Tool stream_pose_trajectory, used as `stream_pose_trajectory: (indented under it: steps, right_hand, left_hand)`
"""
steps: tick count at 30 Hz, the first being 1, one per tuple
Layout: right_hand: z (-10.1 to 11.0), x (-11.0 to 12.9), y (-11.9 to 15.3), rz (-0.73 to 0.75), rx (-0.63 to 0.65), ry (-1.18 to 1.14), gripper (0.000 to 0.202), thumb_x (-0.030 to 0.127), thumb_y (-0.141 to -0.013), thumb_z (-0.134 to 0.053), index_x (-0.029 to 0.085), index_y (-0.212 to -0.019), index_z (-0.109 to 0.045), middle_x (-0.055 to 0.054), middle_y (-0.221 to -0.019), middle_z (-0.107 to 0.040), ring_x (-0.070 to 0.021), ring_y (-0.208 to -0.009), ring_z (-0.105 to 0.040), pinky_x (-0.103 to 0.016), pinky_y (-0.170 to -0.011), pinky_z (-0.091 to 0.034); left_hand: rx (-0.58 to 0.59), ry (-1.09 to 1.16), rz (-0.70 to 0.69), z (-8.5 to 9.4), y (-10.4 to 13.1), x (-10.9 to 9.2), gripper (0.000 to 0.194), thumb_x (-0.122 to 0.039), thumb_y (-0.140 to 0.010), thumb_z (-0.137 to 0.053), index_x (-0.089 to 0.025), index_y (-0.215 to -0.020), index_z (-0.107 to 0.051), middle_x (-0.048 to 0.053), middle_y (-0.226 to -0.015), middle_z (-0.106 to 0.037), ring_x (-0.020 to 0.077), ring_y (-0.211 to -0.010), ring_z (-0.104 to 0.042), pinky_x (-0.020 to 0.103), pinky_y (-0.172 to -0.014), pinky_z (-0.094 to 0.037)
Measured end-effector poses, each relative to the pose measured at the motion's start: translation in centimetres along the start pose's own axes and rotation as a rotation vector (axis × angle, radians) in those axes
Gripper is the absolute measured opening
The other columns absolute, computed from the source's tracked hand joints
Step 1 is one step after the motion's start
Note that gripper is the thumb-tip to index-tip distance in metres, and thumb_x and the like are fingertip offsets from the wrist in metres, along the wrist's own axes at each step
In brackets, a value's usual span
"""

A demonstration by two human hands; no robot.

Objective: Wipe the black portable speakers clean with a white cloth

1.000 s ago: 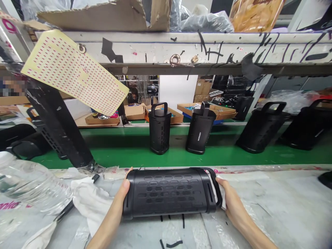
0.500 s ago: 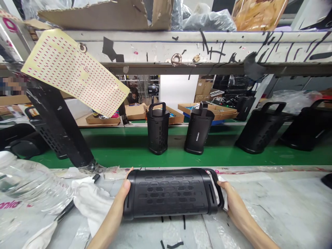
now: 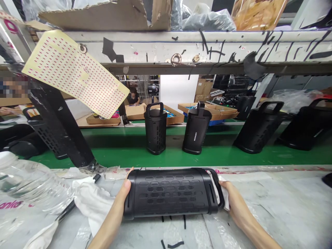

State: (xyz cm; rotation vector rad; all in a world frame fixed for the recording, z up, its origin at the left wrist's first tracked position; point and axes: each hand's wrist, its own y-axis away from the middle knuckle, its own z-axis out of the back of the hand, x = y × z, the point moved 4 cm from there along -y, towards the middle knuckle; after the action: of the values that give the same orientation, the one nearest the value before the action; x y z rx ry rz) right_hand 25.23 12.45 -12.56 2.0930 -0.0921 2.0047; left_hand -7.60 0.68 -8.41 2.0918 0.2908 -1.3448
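Note:
A black perforated speaker housing (image 3: 171,193) lies on its side, held between both hands over the pale work surface. My left hand (image 3: 123,193) grips its left end, thumb on the front edge. At the right end, by the black carrying handle, my right hand (image 3: 229,193) is closed on a white cloth (image 3: 225,199), which also shows inside the handle loop. The fingertips there are partly hidden. Another white cloth (image 3: 90,200) lies left of the housing, close to my left forearm.
Several upright black speakers, one here (image 3: 156,133), stand on the green conveyor (image 3: 124,148) behind the bench. A clear plastic bottle (image 3: 33,186) lies at the left. A yellow sticker sheet (image 3: 75,72) hangs from the shelf above. Black tape scraps (image 3: 175,245) lie near the front.
The standing speakers on the green conveyor have shifted slightly to the left. Both hands and the held housing have hardly moved.

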Motion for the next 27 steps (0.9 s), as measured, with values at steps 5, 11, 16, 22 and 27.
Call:
stream_pose_trajectory:
  steps: [5,11,16,22,27]
  right_hand:
    - [-0.2,0.0,0.1,-0.050,0.016,-0.016,0.026,0.047,-0.066,-0.062,0.021,-0.065,-0.059,-0.002,-0.065,-0.064,-0.0255,-0.076,-0.063,-0.030,-0.059,-0.049]
    - [-0.3,0.1,0.3,-0.076,0.028,-0.034,0.026,0.046,-0.065,-0.062,0.021,-0.066,-0.060,-0.002,-0.066,-0.064,-0.0251,-0.075,-0.063,-0.030,-0.057,-0.047]
    - [-0.4,0.2,0.5,-0.086,0.038,-0.049,0.023,0.043,-0.063,-0.062,0.020,-0.066,-0.060,-0.001,-0.065,-0.065,-0.0232,-0.069,-0.062,-0.029,-0.056,-0.047]
    - [-0.5,0.2,0.6,-0.107,0.028,-0.068,0.023,0.043,-0.063,-0.063,0.020,-0.069,-0.061,-0.001,-0.065,-0.064,-0.0236,-0.070,-0.062,-0.029,-0.054,-0.046]
    - [-0.6,0.3,0.8,-0.119,0.032,-0.084,0.024,0.044,-0.064,-0.063,0.021,-0.069,-0.060,-0.001,-0.064,-0.064,-0.0233,-0.069,-0.062,-0.028,-0.052,-0.046]
  left_hand:
    - [-0.026,0.012,0.035,0.2,-0.3,0.3,0.048,-0.041,-0.092,-0.050,-0.024,-0.137,-0.051,0.004,-0.106,-0.076,0.0238,-0.113,-0.064,0.037,-0.103,-0.046]
    - [-0.032,0.013,0.028,0.3,-0.6,0.4,0.051,-0.044,-0.092,-0.048,-0.024,-0.140,-0.048,0.005,-0.109,-0.075,0.0260,-0.116,-0.063,0.040,-0.104,-0.046]
    - [-0.027,0.020,0.008,0.1,-0.4,0.3,0.053,-0.047,-0.091,-0.050,-0.027,-0.139,-0.048,0.004,-0.118,-0.072,0.0247,-0.121,-0.059,0.039,-0.108,-0.042]
    - [0.097,0.035,-0.134,-0.9,-0.1,-0.4,0.046,-0.040,-0.093,-0.047,-0.025,-0.136,-0.053,0.002,-0.121,-0.071,0.0215,-0.126,-0.055,0.036,-0.110,-0.039]
    - [0.131,0.015,-0.126,-0.8,-0.2,-0.5,0.048,-0.042,-0.092,-0.048,-0.027,-0.137,-0.051,0.001,-0.123,-0.069,0.0229,-0.125,-0.055,0.038,-0.110,-0.040]
